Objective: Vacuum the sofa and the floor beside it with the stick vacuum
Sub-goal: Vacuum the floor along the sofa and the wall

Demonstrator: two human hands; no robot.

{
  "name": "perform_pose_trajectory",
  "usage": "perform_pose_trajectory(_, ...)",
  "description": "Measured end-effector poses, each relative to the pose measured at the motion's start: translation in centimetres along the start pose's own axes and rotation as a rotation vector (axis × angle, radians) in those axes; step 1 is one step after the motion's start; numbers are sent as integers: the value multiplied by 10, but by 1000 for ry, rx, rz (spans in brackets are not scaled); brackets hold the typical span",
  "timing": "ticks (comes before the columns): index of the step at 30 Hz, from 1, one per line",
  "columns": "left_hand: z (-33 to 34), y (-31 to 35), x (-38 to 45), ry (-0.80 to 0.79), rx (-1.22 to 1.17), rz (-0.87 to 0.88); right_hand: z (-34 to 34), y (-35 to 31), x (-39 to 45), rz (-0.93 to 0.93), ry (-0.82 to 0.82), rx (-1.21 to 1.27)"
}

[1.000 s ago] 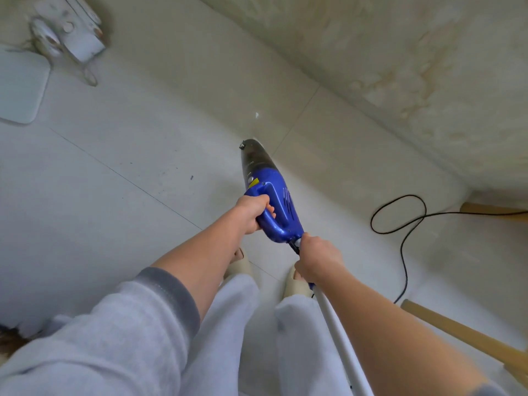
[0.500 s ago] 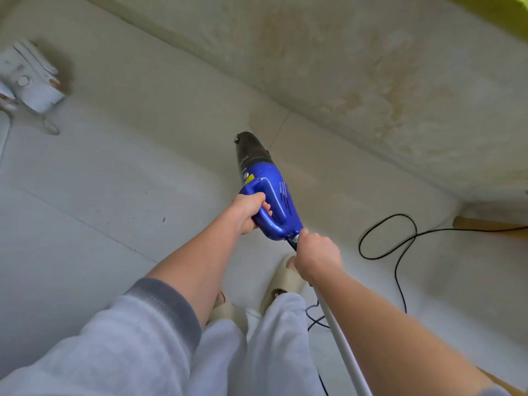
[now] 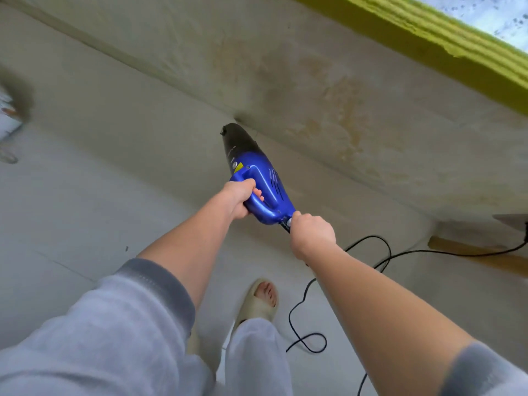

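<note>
A person holds a blue plastic stick vacuum with a dark see-through front part [image 3: 258,181] out in front of them, over the pale grey tiled floor [image 3: 85,195]. The dark front end points away from the person, toward the place where the floor meets a big pale, stained surface [image 3: 328,95] that slopes up behind it. I cannot tell if the tip touches anything.

The left hand [image 3: 241,197] is wrapped around the blue loop handle on top of the vacuum. Its fingers [image 3: 258,192] curl tight around the handle and poke through the gap. The right hand [image 3: 313,234] grips the thin pole right behind the blue body. Its fingers are closed in a fist around the pole, so most of the pole is hidden there.

A thin black cord [image 3: 303,310] lies in loops on the floor to the right of the person's legs and runs off toward the right edge. A light brown wooden bar [image 3: 480,257] lies near the cord on the right. A bright yellow-green strip [image 3: 428,32] runs across the top right corner.

The person wears soft grey sleeves [image 3: 100,324] pushed up the arms, grey trousers [image 3: 257,358], and a cream rubber slipper [image 3: 258,301] on the foot in front. The toes show through the open front.
</note>
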State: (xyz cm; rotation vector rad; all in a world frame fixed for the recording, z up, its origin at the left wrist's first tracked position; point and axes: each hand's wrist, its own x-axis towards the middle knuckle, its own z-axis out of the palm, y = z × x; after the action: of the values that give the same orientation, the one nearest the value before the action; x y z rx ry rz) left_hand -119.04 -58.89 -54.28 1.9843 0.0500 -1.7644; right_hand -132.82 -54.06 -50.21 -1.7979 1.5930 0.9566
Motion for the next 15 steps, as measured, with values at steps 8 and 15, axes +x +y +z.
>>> perform_pose_trajectory(8, 21, -21, -15, -3, 50, -31, 10, 27, -22, 33, -53, 40)
perform_pose_trajectory(15, 51, -48, -40, -53, 139, -65, 29, 56, -57, 113, -92, 120)
